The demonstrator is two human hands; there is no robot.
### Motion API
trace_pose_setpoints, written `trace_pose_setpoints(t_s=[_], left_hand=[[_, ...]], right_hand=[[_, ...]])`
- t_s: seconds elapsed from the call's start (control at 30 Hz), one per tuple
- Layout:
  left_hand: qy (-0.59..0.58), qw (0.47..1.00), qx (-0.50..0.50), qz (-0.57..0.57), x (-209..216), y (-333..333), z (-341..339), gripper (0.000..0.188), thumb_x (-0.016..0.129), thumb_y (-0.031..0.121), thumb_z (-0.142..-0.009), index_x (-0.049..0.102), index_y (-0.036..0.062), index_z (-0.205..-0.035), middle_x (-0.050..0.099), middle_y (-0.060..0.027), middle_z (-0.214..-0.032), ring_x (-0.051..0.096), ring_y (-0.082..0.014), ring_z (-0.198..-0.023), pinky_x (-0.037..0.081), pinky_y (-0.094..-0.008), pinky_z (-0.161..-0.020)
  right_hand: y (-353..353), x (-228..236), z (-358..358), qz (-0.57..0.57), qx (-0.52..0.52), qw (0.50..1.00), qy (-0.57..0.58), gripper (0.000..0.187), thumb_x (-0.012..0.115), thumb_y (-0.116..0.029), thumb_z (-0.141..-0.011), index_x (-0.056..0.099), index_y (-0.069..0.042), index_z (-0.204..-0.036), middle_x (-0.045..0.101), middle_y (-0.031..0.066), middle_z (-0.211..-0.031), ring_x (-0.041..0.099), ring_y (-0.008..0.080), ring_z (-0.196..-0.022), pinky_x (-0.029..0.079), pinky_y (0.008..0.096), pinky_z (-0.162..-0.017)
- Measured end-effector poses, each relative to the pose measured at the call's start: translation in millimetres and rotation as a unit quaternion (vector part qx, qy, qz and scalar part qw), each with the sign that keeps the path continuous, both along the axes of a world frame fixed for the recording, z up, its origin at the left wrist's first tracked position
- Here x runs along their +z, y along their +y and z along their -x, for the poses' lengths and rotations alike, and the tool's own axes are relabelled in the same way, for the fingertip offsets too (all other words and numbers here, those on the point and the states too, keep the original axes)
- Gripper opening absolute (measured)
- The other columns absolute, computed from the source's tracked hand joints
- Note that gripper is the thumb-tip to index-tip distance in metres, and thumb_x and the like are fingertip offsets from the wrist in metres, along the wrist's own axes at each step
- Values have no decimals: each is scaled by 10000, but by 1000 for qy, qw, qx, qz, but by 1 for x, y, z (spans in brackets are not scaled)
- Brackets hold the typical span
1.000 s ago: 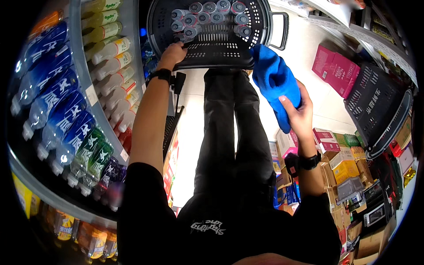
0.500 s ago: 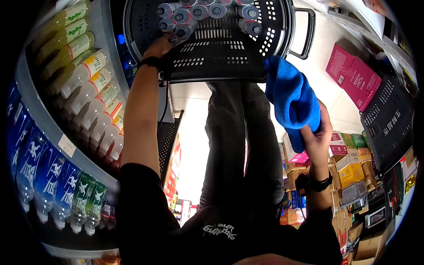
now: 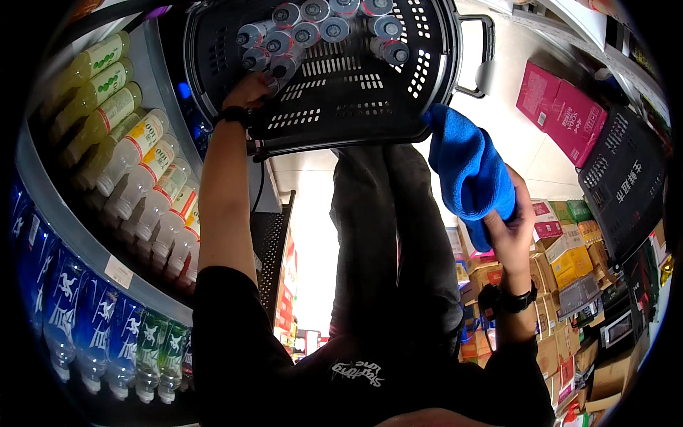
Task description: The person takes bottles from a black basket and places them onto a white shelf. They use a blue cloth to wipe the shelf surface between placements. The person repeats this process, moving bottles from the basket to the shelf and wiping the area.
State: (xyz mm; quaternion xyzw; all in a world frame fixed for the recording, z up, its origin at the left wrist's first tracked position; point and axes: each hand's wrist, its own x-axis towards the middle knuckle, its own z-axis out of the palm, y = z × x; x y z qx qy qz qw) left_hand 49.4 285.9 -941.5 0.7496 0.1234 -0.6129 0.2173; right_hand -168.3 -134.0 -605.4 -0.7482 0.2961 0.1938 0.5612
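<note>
My left hand (image 3: pixel 249 90) reaches over the left side of a black plastic basket (image 3: pixel 363 132), its fingers closed round the near end of a clear bottle (image 3: pixel 284 67). The fingertips are partly hidden. Several more bottles (image 3: pixel 306 34) are grouped at the far left and middle of the basket, their round grey ends facing me. Two bottles (image 3: pixel 386 27) sit farther right inside it. To the right, outside the basket, my right hand (image 3: pixel 514 224) grips a folded blue cloth (image 3: pixel 466 164), thumb on top. The cloth's upper end comes close to the basket's near right corner.
Shelves at left carry rows of pale yellow bottles (image 3: pixel 107 85), white-capped bottles (image 3: pixel 135 153) and blue bottles (image 3: pixel 64 306). At right are a pink carton (image 3: pixel 562 110), a black crate panel (image 3: pixel 626 178) and stacked boxes (image 3: pixel 569 256). A basket handle (image 3: pixel 487 57) sticks out at right.
The basket and its bottles have shifted slightly left and tilted in view. The shelves have moved a little downward. Both hands keep their holds on the bottle and the cloth.
</note>
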Motion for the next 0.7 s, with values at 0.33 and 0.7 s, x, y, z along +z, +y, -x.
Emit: trace_pose_setpoints(t_s=[0.33, 0.7], left_hand=[[-82, 995, -59, -17, 136, -3, -3, 361, 769, 246, -802, 512, 150, -1036, 622, -47, -893, 526, -144, -660, 504, -343, -607], [-484, 873, -60, -15, 696, -61, 54, 228, 657, 187, -848, 535, 147, -1037, 631, -150, -820, 622, -333, -726, 460, -406, -623]], right_hand=[[7, 55, -18, -4, 25, 998, -52, 538, 719, -131, -842, 498, 1, -1315, 605, 174, -1232, 599, 262, -1114, 459, 394, -988], [27, 261, -46, -146, 9, 951, -272, 538, 716, -101, -844, 494, 4, -1323, 607, 132, -1204, 575, 191, -1102, 457, 337, -968]])
